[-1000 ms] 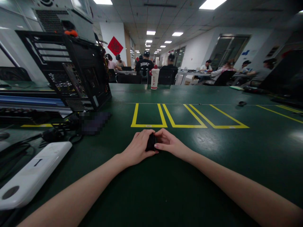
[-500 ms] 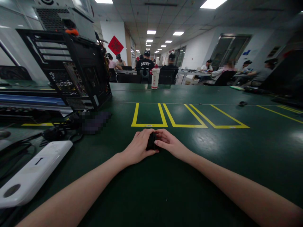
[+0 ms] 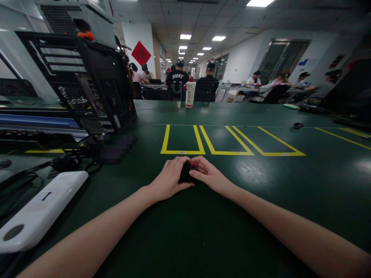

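Observation:
Between my two hands is a small black object [image 3: 184,173], mostly covered by fingers, so its kind cannot be made out. My left hand [image 3: 169,177] wraps over it from the left, thumb along the near side. From the right, my right hand [image 3: 207,174] curls its fingers against the object's other side, with the thumb at its edge. Both hands rest low at the green tabletop [image 3: 203,220], just in front of the yellow tape outlines [image 3: 182,152].
On the left stand an open black computer case [image 3: 98,85], tangled cables [image 3: 66,164] and a long white device [image 3: 43,208]. A white cup [image 3: 189,94] with a red lid is at the far edge. A small black ring-like item [image 3: 297,126] lies at right. People sit at tables beyond.
The hands and the black object hold nearly the same position. The whole view has shifted very slightly with the head.

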Demonstrator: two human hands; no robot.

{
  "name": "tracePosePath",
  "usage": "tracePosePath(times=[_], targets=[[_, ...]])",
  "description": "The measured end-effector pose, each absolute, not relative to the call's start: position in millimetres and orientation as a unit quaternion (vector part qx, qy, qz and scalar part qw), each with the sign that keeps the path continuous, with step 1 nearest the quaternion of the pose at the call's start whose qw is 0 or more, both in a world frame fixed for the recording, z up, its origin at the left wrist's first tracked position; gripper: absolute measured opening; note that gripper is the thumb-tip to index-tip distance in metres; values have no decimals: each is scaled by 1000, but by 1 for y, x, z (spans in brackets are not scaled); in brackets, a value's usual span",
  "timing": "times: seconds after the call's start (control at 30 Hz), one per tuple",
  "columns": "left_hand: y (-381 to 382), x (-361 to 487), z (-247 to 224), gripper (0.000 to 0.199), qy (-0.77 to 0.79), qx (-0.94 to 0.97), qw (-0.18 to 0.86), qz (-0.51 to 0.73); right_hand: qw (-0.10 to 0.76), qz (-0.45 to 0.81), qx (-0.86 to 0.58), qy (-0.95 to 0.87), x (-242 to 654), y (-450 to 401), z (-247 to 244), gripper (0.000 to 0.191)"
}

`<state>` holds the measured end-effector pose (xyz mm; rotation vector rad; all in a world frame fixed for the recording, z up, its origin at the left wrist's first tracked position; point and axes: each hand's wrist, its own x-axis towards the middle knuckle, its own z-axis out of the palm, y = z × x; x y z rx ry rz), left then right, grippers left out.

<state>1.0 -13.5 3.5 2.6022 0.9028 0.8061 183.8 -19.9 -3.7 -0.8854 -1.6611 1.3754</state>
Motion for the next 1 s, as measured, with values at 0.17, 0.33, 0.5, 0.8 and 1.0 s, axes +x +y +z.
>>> tracePosePath(times=[0.17, 0.33, 0.5, 0.8, 1.0], targets=[[-13, 3, 1, 59, 315, 897, 127, 282, 385, 566, -320, -655, 186, -19, -4, 28], [-14, 2, 2, 57, 314, 899, 124, 279, 392, 575, -312, -647, 187, -22, -1, 28], [-13, 1, 3, 58, 315, 898, 131, 279, 399, 564, -329, -643, 185, -21, -1, 23], [-15, 0, 5, 55, 317, 898, 139, 273, 381, 591, -291, -649, 188, -19, -3, 36], [-14, 0, 5, 56, 314, 899, 137, 273, 405, 567, -318, -643, 184, -20, -3, 22]])
